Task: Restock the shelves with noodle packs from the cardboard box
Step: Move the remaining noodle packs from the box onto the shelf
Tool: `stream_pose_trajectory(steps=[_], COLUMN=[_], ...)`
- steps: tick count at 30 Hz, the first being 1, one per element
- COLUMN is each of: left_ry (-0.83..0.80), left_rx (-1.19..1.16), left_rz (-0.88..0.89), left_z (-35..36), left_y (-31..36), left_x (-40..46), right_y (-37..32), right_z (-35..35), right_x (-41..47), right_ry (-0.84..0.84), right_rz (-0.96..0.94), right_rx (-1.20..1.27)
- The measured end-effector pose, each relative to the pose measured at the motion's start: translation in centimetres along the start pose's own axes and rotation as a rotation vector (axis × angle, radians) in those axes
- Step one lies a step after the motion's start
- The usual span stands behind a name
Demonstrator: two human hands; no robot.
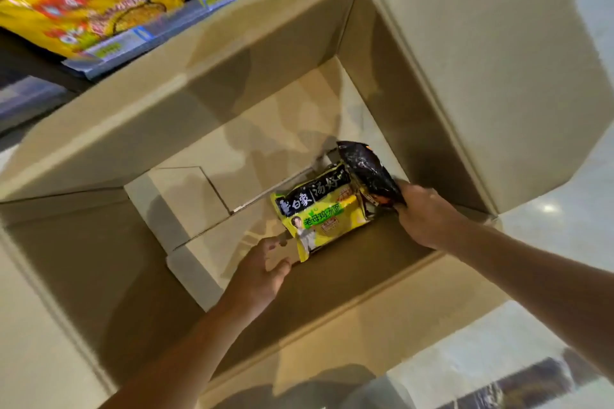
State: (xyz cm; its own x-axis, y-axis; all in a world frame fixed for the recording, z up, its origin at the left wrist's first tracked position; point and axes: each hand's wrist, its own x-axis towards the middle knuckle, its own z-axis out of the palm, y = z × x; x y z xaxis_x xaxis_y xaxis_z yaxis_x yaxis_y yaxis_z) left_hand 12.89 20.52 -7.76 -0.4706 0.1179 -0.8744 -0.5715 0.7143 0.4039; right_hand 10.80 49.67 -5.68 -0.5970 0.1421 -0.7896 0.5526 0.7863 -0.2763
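Note:
A large open cardboard box [232, 83] fills the view, its flaps folded outward. On its floor lies a yellow and black noodle pack [324, 209], face up. My right hand [428, 214] grips a dark purple-black noodle pack [368, 173] by its near end, tilted up over the yellow pack's right side. My left hand [262, 271] reaches into the box with relaxed fingers spread, just short of the yellow pack's near left corner, holding nothing.
Store shelves [139, 38] run along the top left, stocked with big yellow noodle packs [96, 7] behind price-label strips. A pale glossy floor [584, 26] shows to the right and below the box. The box's bottom is otherwise bare cardboard.

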Motion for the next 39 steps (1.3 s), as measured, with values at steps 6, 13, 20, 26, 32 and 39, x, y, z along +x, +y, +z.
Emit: stream_pose_trajectory(steps=[6, 13, 20, 26, 32, 39], left_ry=[0.118, 0.26, 0.237, 0.196, 0.114, 0.12], left_rx=[-0.218, -0.431, -0.458, -0.588, -0.694, -0.658], left_rz=[-0.067, -0.176, -0.145, -0.146, -0.127, -0.079], left_z=[3.6, 6.2, 5.1, 3.8, 3.4, 1.1], left_y=[1.7, 1.8, 1.1, 1.9, 0.6, -0.4], left_x=[5.1, 8.0, 7.2, 7.4, 8.3, 6.2], right_y=[1.0, 0.6, 0.4, 0.0, 0.5, -1.0], right_z=[-0.1, 0.1, 0.3, 0.8, 1.9, 2.7], right_x=[-0.3, 0.3, 2.5, 4.3, 5.3, 3.9], right_ry=[0.006, -0.04, -0.073, -0.013, 0.074, 0.265], right_rz=[-0.06, -0.129, -0.014, 0.268, 0.21, 0.223], right_rx=[0.102, 0.155, 0.389, 0.848, 0.749, 0.813])
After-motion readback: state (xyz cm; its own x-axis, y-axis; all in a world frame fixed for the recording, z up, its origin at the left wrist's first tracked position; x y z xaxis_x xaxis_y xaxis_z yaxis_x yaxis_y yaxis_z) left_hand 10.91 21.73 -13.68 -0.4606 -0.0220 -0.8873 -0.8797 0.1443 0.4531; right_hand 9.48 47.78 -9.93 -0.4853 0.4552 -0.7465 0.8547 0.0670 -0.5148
